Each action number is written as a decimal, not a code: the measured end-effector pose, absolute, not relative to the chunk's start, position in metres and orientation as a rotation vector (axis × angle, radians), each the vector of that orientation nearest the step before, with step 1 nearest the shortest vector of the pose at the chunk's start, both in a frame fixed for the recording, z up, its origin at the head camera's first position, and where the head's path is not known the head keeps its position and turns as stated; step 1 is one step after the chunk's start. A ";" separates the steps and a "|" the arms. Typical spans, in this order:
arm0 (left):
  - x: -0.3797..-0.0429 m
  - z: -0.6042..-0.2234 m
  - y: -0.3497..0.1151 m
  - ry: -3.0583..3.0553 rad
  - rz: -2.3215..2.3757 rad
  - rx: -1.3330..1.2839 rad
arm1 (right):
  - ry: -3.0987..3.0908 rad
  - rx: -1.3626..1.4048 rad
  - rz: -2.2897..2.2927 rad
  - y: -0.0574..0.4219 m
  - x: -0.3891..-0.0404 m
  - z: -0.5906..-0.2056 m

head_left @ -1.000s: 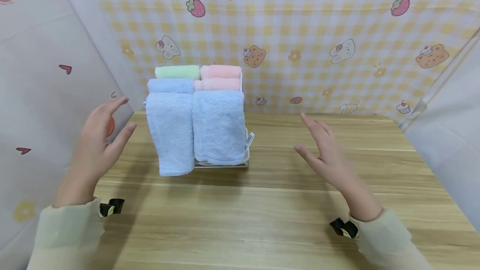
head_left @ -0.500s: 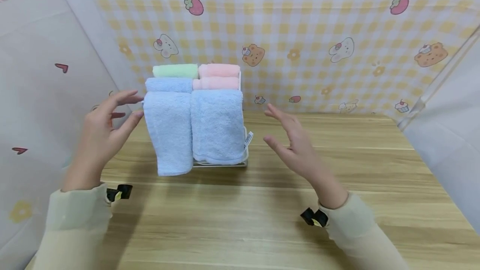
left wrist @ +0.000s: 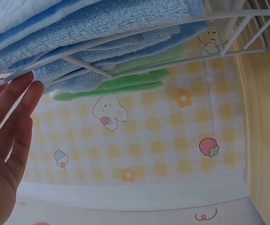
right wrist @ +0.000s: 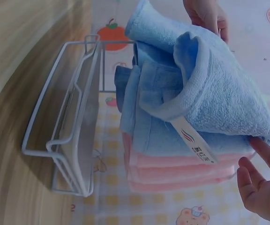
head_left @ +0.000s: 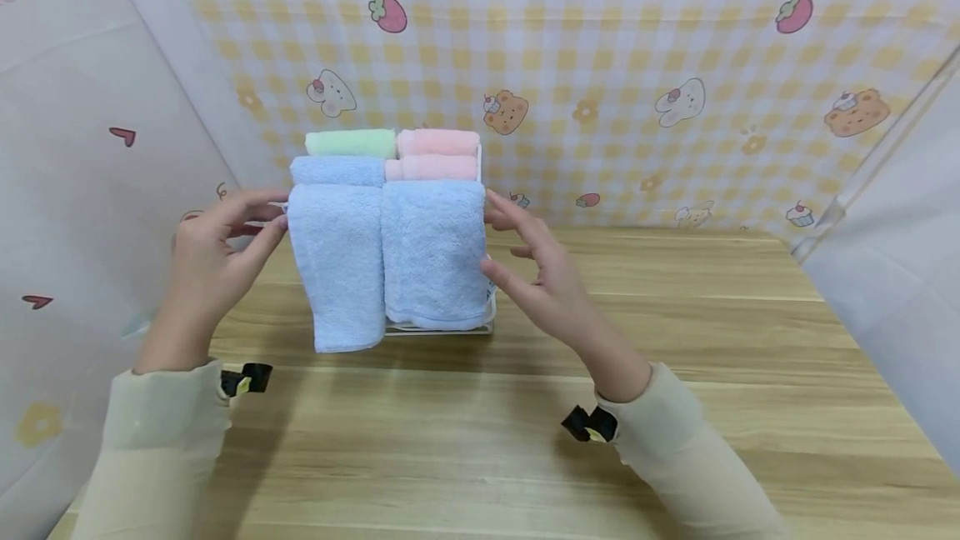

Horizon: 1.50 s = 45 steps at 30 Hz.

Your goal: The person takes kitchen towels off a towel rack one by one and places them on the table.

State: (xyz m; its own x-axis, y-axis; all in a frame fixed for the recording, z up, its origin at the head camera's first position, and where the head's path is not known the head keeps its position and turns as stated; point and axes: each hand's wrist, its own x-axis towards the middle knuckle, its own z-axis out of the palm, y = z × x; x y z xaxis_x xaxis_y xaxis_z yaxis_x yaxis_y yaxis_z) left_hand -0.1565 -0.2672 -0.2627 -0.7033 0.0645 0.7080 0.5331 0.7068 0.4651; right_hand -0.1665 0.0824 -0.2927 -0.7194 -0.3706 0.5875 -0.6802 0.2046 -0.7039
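Towels in blue, green and pink sit on a white wire rack (head_left: 442,332), standing on the wood-look table (head_left: 420,440), L of centre, near the back. Front row = front left blue towel (head_left: 345,269) & front right blue towel (head_left: 437,257), both draped over the front; the left one hangs lower. Behind: a blue roll (head_left: 337,172) on L, pink towels (head_left: 433,167) on R, w/ a green towel (head_left: 350,142) at back L.

L hand (head_left: 217,248) is at the rack's L side: thumb & fingertips set about the end of a wire bar (left wrist: 125,34), fingers near straight in L wrist view. Can't tell if it's actually pinched. R hand (head_left: 543,282) is at the opp. side, fingers & thumb spread apart, nothing clamped; a fingertip touches the blue towel edge near its corner (R wrist view).

Writing: white tag (right wrist: 191,138) sticks out of the R blue towel w/ a curved-stroke logo, red + dark, plus dark characters, too small to read for sure. Backdrop (head_left: 600,48) = yellow/white check w/ "luck" in brown, run sideways & cut by the top edge; a 2nd bit of the same lettering top R. Also printed: cupcakes, strawberries, bears, bunnies, flowers.

Both sleeves (head_left: 697,457) pale, w/ a small black clip (head_left: 592,423) at each wrist.
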 end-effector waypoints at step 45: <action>-0.163 -0.258 -0.261 -2.209 -1.022 -0.354 | -2.169 1.143 1.947 0.048 -0.197 -0.258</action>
